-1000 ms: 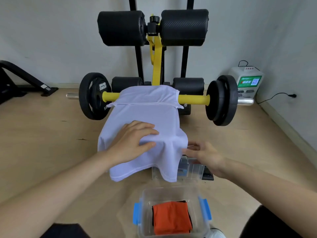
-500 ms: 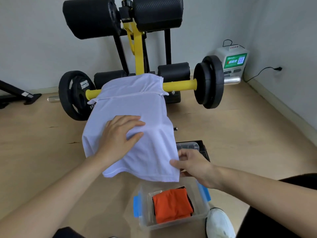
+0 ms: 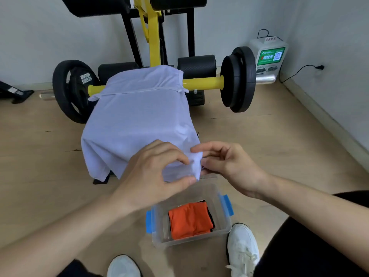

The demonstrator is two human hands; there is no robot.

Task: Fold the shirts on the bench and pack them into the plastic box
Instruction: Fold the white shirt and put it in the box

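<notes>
A white shirt [image 3: 137,116] lies draped over the bench, hiding the bench top, with its far end over the yellow bar. My left hand [image 3: 153,176] and my right hand [image 3: 225,166] meet at the shirt's near right corner. Each pinches the cloth there between thumb and fingers. On the floor just below the hands stands the clear plastic box [image 3: 221,196] with blue clips. A folded orange shirt [image 3: 189,220] lies inside it on top of something black.
The barbell's yellow bar [image 3: 201,83] carries black weight plates [image 3: 238,78] on both sides of the bench. A white machine with a green screen [image 3: 268,56] stands by the right wall. My white shoes [image 3: 242,254] are beside the box on the wooden floor.
My left hand has left the middle of the shirt and slid to its near right corner. My right hand has risen to pinch the same corner. The view has moved closer and lower.
</notes>
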